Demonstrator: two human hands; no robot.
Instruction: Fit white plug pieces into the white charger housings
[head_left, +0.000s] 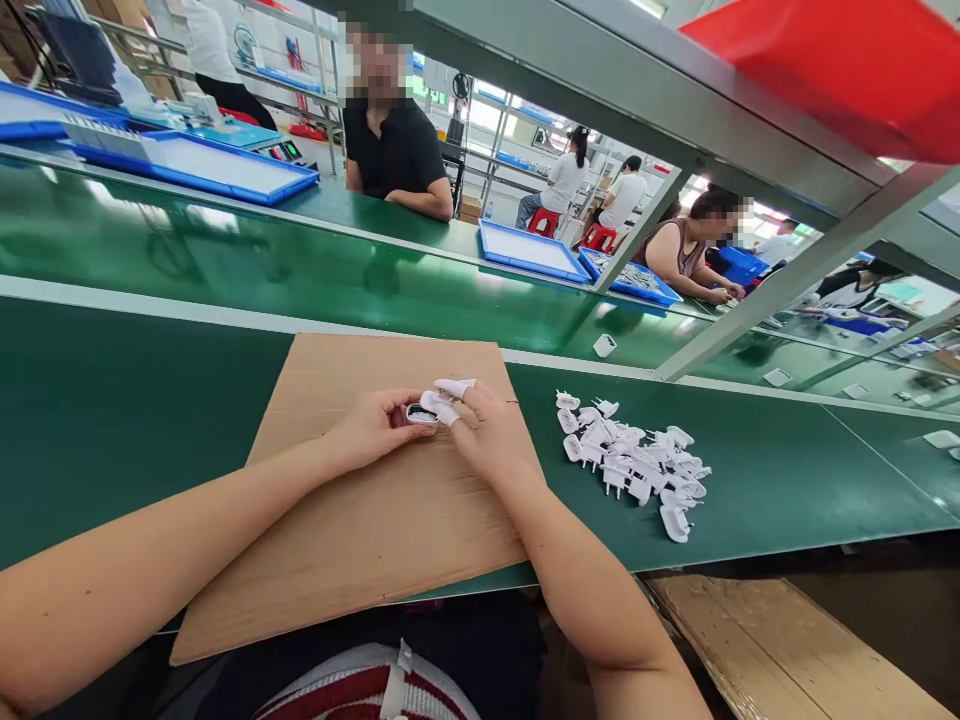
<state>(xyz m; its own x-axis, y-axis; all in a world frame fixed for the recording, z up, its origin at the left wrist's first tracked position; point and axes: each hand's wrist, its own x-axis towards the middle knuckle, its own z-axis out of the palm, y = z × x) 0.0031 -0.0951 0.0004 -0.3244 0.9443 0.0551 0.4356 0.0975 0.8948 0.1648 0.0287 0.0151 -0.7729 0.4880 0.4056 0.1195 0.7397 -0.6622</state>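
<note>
Above a brown cardboard sheet (360, 530), my left hand (379, 428) pinches a small white plastic housing (421, 414) with a dark inside showing. My right hand (480, 420) wears white finger covers and has its fingertips at the right side of the housing, on a small white part that is partly hidden by the fingers. To the right of the cardboard, a pile of white plug parts (630, 455) with pins lies on the green table (780, 470).
Beyond the table runs a green belt (337, 270) carrying a white piece (604, 346). Blue-rimmed trays (532, 250) stand on its far side, where several people sit. A metal frame (720, 290) slants down at the right, and a cardboard box (787, 640) is below the table.
</note>
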